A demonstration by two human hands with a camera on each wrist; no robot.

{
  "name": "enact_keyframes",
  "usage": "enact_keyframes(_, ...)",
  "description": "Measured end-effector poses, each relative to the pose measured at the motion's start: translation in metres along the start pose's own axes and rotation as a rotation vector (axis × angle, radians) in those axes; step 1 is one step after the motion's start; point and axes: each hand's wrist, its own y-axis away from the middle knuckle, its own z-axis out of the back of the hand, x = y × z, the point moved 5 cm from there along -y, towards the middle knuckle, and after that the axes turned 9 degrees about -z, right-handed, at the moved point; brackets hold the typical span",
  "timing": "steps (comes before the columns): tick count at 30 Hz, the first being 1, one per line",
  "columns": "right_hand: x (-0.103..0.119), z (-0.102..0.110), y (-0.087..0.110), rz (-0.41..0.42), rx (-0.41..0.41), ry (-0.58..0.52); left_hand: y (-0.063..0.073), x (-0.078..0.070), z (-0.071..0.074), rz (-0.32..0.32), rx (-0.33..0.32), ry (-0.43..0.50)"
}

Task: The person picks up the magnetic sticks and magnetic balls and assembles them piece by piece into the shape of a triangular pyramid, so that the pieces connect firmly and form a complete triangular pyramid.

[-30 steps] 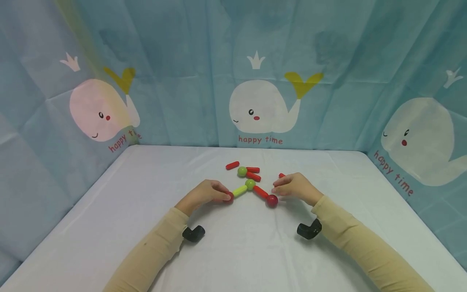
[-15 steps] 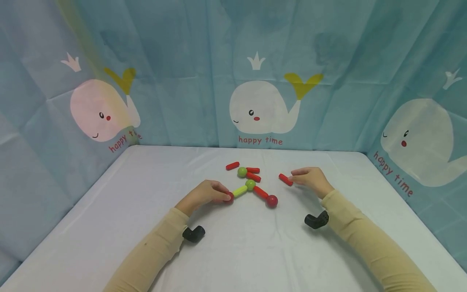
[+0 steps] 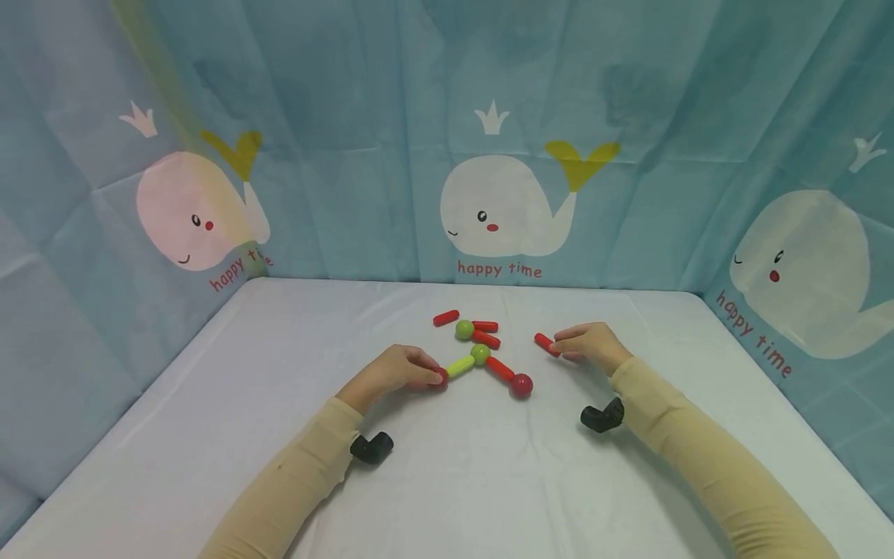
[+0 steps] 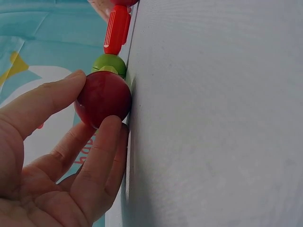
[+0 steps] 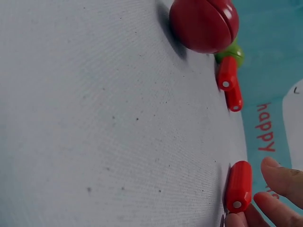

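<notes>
My left hand (image 3: 396, 373) pinches a dark red ball (image 4: 103, 99) between thumb and fingers at the table. From this ball runs a yellow-green stick (image 3: 461, 366), then a green ball (image 3: 480, 355), a red stick (image 3: 499, 369) and a second red ball (image 3: 521, 385), joined in a bent chain. My right hand (image 3: 590, 344) is at the near end of a loose red stick (image 5: 239, 187), which has a small metallic dot on its end. In the right wrist view the thumb stands apart from that stick, while fingertips lie close beside it; firm contact cannot be made out.
Behind the chain, another green ball (image 3: 464, 330) has two red sticks (image 3: 486, 339) beside it. One more red stick (image 3: 445, 317) lies to its left. Whale-printed blue curtains (image 3: 349, 194) enclose the white table (image 3: 447, 481) at the back and sides.
My right hand has moved away from the second red ball, right and back, to the loose red stick, then slightly left along it. My left hand stays on its ball.
</notes>
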Motion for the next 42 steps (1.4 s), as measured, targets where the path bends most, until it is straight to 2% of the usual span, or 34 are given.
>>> enact_keyframes(7,0.002,-0.004,-0.002,-0.031,-0.017,0.028,0.0,0.0,0.0,0.002,0.001,0.013)
enact_keyframes(15,0.0,-0.006,-0.011,-0.029,-0.042,0.043,0.0,0.0,0.001,0.007,0.005,0.008)
enact_keyframes(21,-0.001,-0.008,-0.015,-0.064,-0.069,0.048,0.001,0.0,0.001,-0.002,0.014,0.023)
enact_keyframes(25,0.001,-0.009,-0.008,-0.043,-0.059,0.06,0.001,0.0,0.001,-0.004,0.016,0.034)
enact_keyframes(33,0.014,-0.011,0.019,0.065,-0.013,0.086,0.0,0.0,0.0,-0.002,0.017,0.033)
enact_keyframes(42,0.028,-0.02,0.039,0.132,0.039,0.108,0.001,0.0,0.002,0.015,0.003,0.021)
